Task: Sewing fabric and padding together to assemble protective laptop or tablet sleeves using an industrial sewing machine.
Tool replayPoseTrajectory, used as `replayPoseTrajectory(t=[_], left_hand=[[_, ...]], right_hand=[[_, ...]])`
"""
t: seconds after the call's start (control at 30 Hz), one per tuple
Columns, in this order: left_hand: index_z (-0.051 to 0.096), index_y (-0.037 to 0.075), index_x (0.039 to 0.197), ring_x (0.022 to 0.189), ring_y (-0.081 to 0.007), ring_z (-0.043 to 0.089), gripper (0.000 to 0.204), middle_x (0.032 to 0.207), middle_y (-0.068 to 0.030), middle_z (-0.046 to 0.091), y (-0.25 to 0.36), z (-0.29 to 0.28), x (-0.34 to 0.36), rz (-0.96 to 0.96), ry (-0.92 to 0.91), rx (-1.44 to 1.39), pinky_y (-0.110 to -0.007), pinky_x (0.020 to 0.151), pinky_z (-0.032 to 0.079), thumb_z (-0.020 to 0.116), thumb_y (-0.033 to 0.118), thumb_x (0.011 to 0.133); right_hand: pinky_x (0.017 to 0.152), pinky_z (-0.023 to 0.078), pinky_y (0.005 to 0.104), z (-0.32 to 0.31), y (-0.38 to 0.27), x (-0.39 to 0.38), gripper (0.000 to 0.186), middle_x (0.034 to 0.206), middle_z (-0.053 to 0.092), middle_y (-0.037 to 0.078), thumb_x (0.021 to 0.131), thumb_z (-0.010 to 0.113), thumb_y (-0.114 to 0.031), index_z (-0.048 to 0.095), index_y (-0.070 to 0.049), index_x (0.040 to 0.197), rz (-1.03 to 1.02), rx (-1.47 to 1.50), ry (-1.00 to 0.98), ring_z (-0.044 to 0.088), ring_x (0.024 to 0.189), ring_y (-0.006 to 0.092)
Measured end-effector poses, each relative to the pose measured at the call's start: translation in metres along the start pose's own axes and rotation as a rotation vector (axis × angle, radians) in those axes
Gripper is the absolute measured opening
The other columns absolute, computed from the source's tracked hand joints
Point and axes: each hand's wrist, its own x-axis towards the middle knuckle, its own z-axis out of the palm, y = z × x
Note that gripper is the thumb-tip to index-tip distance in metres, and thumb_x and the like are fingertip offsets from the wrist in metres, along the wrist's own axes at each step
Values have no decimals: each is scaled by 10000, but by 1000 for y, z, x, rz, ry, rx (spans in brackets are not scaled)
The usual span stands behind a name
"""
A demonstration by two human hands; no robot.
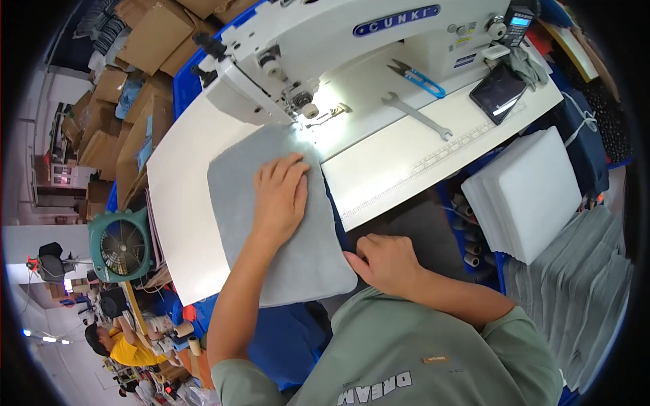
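A grey rectangular fabric panel [271,264] with rounded corners lies on the white table of a sewing machine [406,34]. Its far end reaches under the lit needle area [303,120], while the near end hangs over the table's front edge. Dark blue material shows along its right side. My left hand [281,196] rests flat on top of the panel, fingers stretched toward the needle. Curled at the panel's near right edge is my right hand [386,262], its thumb against the fabric; the fingers beneath are partly hidden.
Thread snips [418,78], a wrench [418,116] and a phone [497,93] lie on the table's right part. To the right stand a stack of white foam sheets [525,193] and grey fabric pieces [575,291]. A green fan [120,245] and cardboard boxes [152,40] are left.
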Motion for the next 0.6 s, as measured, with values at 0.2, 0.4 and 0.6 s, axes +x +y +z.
replayPoseTrajectory(t=[0.2,0.4,0.6], left_hand=[[680,49,1247,1253,-349,586,281,1397,-129,634,-2,3,6,-269,-107,48,-429,1097,436,652,100,971],[663,16,1331,1287,-352,618,382,1380,-121,664,8,25,8,-126,34,21,-440,1031,537,654,104,959],[663,12,1323,1279,-310,637,378,1394,-109,661,11,28,17,-148,62,129,-383,993,579,641,121,962]], right_hand=[[540,384,310,20,8,13,460,599,516,-2,1124,555,-291,628,8,782,379,982,-310,442,601,61],[537,357,256,22,25,2,443,657,531,-63,1146,519,-313,683,-32,844,515,1178,-374,425,606,32],[714,454,224,14,38,7,424,829,640,-64,1156,495,-290,685,9,921,466,1049,-429,511,772,22]])
